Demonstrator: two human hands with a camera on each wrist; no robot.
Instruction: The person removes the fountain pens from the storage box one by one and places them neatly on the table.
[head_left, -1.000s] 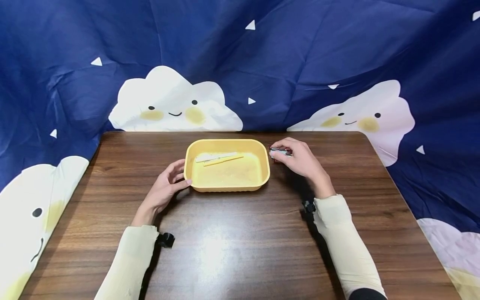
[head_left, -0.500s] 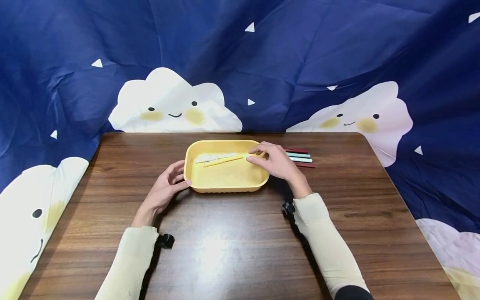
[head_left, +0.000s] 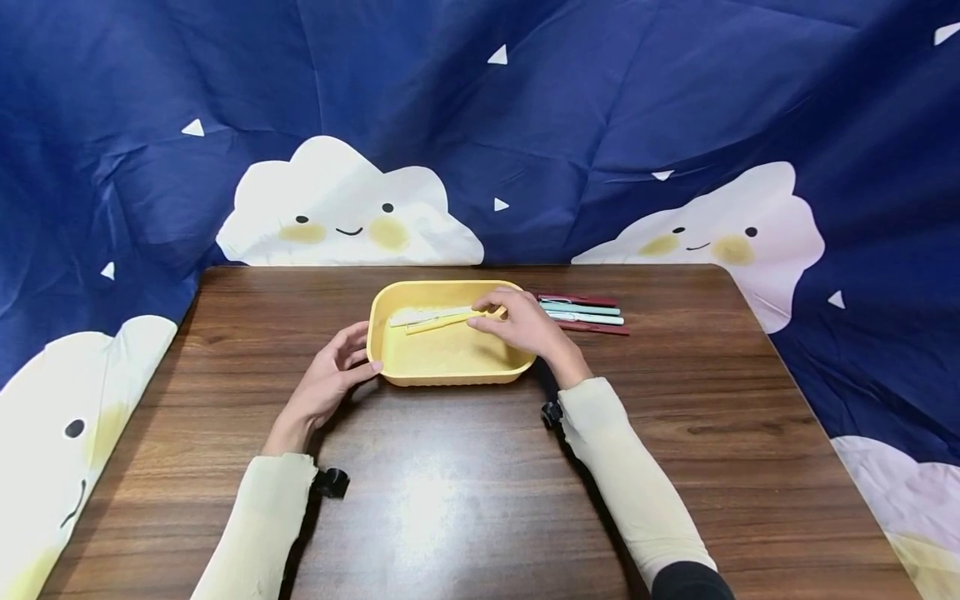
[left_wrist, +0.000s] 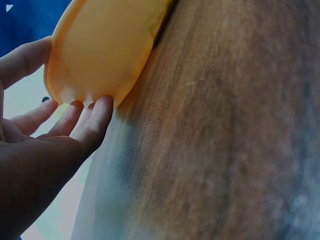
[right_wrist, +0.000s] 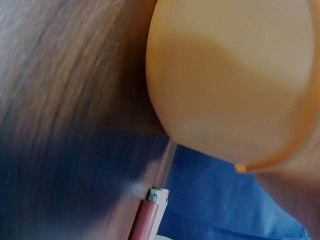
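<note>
A yellow rectangular tray (head_left: 459,379) stands on the table, holding a white pen (head_left: 408,317) and a yellow pen (head_left: 435,323) that lie close together. At its left end, my left hand (head_left: 324,379) rests fingertips on the end wall, thumb at the front corner. In the left wrist view its fingers (left_wrist: 100,117) spread along the yellow wall (left_wrist: 105,55). My right hand (head_left: 521,323) reaches over the right rim, thumb and forefinger parted around the right end of the yellow pen. Its fingertips are hidden behind the tray in the right wrist view.
Right of the tray, several pens lie side by side: a dark red pen (head_left: 592,300), a teal one, a white pen (head_left: 600,319) and another dark red one. The brown wooden table (head_left: 465,500) ends at a blue cloud-print curtain (head_left: 540,125).
My right hand has left the pens at the right, exposing them, and moved left over the tray to the yellow pen. The left hand and tray stay put.
</note>
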